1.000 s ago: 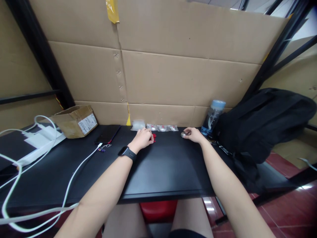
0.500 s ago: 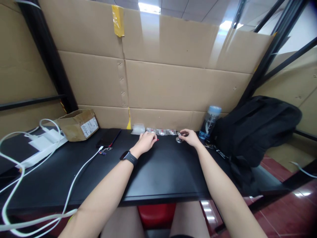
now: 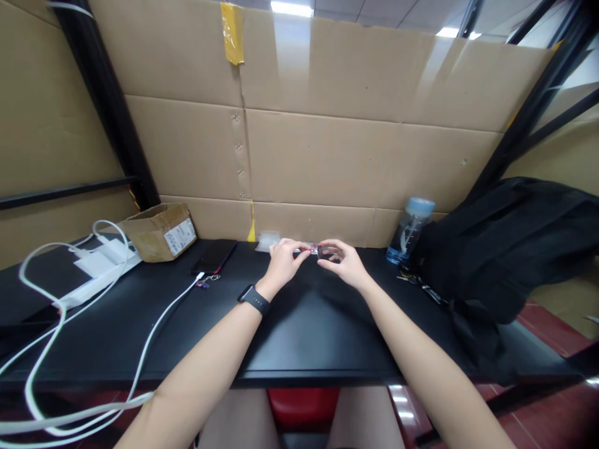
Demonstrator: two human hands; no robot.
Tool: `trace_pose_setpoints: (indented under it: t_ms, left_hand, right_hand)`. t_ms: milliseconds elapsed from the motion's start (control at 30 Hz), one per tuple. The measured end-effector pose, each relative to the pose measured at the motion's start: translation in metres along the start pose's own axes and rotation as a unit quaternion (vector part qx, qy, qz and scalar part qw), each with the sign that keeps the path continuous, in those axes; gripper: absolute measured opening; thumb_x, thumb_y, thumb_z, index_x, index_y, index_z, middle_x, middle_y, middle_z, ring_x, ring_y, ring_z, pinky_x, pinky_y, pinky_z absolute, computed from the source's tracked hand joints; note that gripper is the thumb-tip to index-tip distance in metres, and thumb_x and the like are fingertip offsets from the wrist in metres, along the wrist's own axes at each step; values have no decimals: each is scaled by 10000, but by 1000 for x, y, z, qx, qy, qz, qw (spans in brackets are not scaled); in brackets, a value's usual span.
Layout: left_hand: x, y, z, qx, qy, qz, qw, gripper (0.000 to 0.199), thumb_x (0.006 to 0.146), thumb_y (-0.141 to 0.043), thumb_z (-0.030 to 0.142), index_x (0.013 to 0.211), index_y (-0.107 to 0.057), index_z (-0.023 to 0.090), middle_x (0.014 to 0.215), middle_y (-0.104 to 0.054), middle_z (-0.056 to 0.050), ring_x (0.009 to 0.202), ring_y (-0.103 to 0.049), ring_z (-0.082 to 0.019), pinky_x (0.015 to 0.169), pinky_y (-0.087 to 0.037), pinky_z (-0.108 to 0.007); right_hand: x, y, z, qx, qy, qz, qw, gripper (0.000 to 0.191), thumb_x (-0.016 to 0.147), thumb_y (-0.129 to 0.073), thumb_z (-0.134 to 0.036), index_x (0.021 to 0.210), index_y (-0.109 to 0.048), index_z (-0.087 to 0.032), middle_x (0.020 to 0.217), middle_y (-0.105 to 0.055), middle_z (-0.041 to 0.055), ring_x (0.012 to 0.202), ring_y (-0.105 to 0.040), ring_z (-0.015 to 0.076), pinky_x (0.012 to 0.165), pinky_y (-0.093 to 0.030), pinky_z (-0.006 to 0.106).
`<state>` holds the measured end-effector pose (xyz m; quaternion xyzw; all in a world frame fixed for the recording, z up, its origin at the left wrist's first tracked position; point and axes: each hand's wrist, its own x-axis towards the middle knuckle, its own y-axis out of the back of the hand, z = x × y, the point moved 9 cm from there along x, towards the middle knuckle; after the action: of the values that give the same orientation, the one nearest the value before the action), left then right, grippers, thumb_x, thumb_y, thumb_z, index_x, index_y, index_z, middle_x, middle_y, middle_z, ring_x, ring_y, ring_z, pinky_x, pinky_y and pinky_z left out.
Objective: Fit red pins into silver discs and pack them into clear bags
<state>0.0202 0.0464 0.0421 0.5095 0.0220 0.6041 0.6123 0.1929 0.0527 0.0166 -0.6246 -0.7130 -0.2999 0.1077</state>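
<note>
My left hand (image 3: 284, 259), with a dark watch on its wrist, pinches a small red piece (image 3: 311, 251) whose kind is too small to make out. Close beside it, my right hand (image 3: 347, 265) grips a small round, dark-edged disc-like thing (image 3: 320, 252) between thumb and fingers, seen nearly edge-on. Both hands are just above the far part of the black table (image 3: 304, 337), fingertips almost meeting. Behind them lies a row of small clear packets, mostly covered by my fingers. A translucent white plastic packet (image 3: 268, 240) rests at the left end of that row.
On the left are an open cardboard box (image 3: 159, 234), a black phone (image 3: 215, 255), white cables (image 3: 145, 343) and a white power strip (image 3: 100, 274). To the right stand a blue-capped bottle (image 3: 410, 231) and a black backpack (image 3: 505, 243), with keys (image 3: 409, 277) nearby. A cardboard wall (image 3: 318, 156) closes the back.
My right hand has lifted the round thing off the table and brought it left. My left hand has turned its red piece toward it. The camera view has shifted slightly.
</note>
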Motion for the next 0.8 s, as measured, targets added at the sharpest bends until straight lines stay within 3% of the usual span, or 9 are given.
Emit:
trace_pose_setpoints:
  t_ms: [200,467,600,800]
  left_hand:
    - [-1,-3,7,-5,-14,3,1000,112,970,-601,259,934,-707,255,1028,-747,-12,1064,-621,-235,929,-391,-407]
    - [-7,-13,10,18,-22,1,1000,120,962,-555,216,1023,-656,234,1252,-633,-71,1205,-570,-262,949,-365,-433]
    - [-7,-12,10,12,-25,20,999,133,959,-547,199,1030,-653,236,1247,-624,-78,1223,-561,-260,973,-369,-442]
    - [-5,-14,3,-74,0,39,996,99,976,-550,261,964,-642,228,1174,-618,-68,1183,-585,-236,1012,-422,-422]
  right_hand:
    - [-4,-13,-14,0,28,3,1000,451,760,-823,-297,1184,-677,-248,1196,-732,79,1058,-709,234,801,-536,323]
    - [-4,-10,-17,-20,44,18,999,438,762,-836,-324,1174,-704,-255,1180,-743,72,1048,-705,232,790,-535,326]
    - [-3,-12,-11,28,25,18,999,472,726,-865,-349,1157,-703,-247,1183,-736,82,1038,-700,232,774,-549,319]
    - [-2,-16,-7,113,-2,11,993,548,679,-897,-387,1162,-685,-238,1240,-710,102,1022,-702,228,767,-579,314]
